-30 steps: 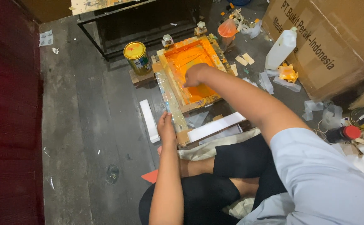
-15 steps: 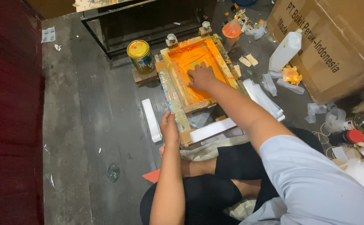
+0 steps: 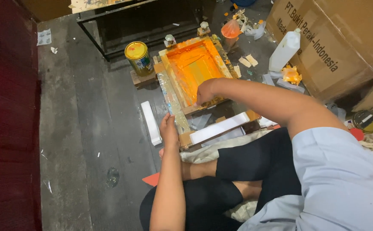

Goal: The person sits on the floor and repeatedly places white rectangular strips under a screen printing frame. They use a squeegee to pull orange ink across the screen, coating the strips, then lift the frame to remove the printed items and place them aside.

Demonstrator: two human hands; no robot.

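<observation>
1. Our left hand point(image 3: 169, 130) lay flat and open on the near left corner of the wooden screen frame point(image 3: 174, 95), on the floor point(image 3: 88, 128);
2. our right hand point(image 3: 204, 93) was closed, pressing the orange mesh point(image 3: 193, 68) near the frame's front edge.

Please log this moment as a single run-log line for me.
left hand: pressing frame edge | right hand: closed on something unclear at near end of orange screen frame | paint can: upright, left of frame

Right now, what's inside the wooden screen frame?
Inside the wooden screen frame lies a mesh coated with orange ink. The right hand rests at its near edge, hiding whatever it grips. What lies beneath the mesh cannot be seen.
</observation>
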